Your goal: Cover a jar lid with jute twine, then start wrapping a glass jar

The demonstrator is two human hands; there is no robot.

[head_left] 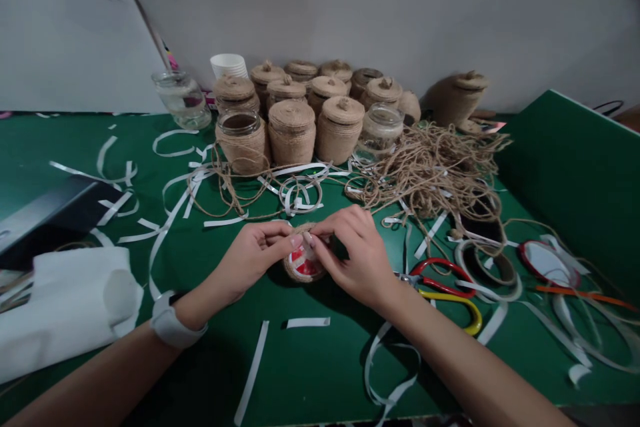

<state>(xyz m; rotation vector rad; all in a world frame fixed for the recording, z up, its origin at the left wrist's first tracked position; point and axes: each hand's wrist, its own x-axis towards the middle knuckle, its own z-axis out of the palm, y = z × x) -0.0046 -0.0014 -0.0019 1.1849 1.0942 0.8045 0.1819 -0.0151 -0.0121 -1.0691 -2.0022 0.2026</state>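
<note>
Small round lid (306, 264) between left hand (245, 257) and right hand (361, 250); both pinch its far edge. Face red and white, brown twine (301, 277) around rim.

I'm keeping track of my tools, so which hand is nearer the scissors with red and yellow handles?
Right. Your right hand is just left of the scissors; your left hand is farther left, at the left side of the round twine-edged piece.

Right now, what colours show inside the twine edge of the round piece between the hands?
Red and white on the round piece, seen in the head view.
</note>
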